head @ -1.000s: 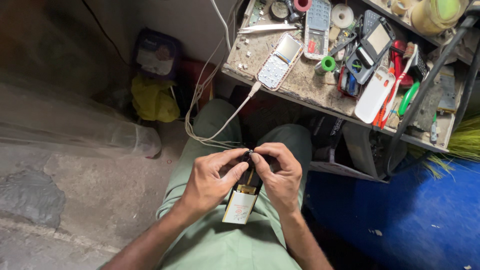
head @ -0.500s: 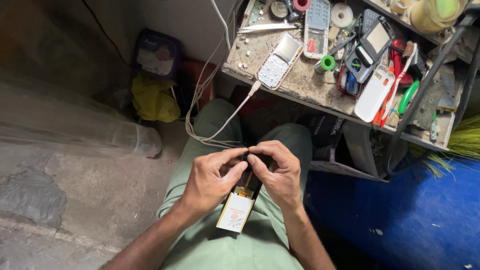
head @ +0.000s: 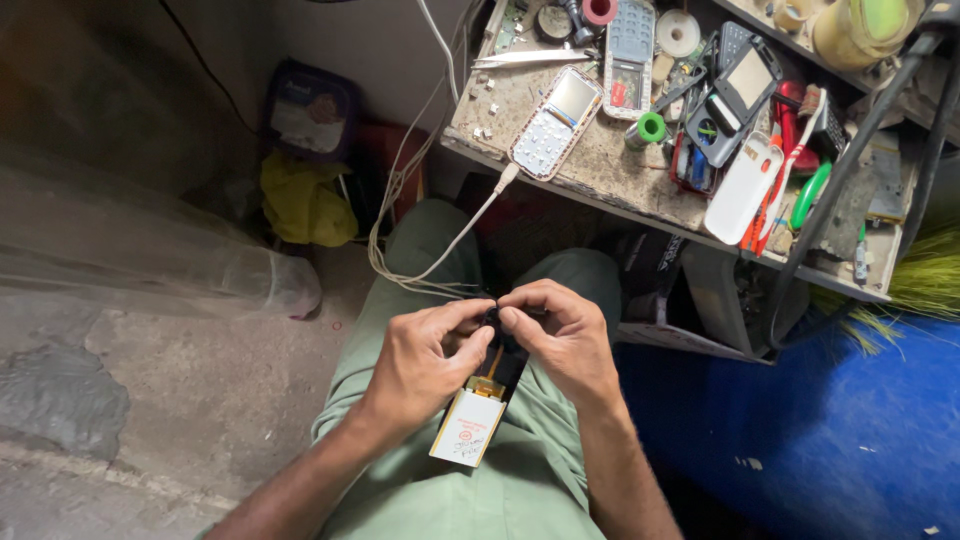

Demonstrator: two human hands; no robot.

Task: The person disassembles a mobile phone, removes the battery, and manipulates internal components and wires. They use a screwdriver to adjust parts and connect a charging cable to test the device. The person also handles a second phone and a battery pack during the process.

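- The left hand (head: 425,365) and right hand (head: 565,335) meet over the lap, each grip pinching a small dark part (head: 497,335) that the fingers mostly hide.
- A white display module (head: 468,428) dangles below it on an orange ribbon.
- A white cable (head: 455,240) runs up to a keypad phone (head: 556,122) on the cluttered surface (head: 600,175).
- Near the phone lie tweezers (head: 530,58), a green-rimmed roll (head: 651,128) and a white phone shell (head: 742,188).
- A yellow bag (head: 305,205) sits on the floor.
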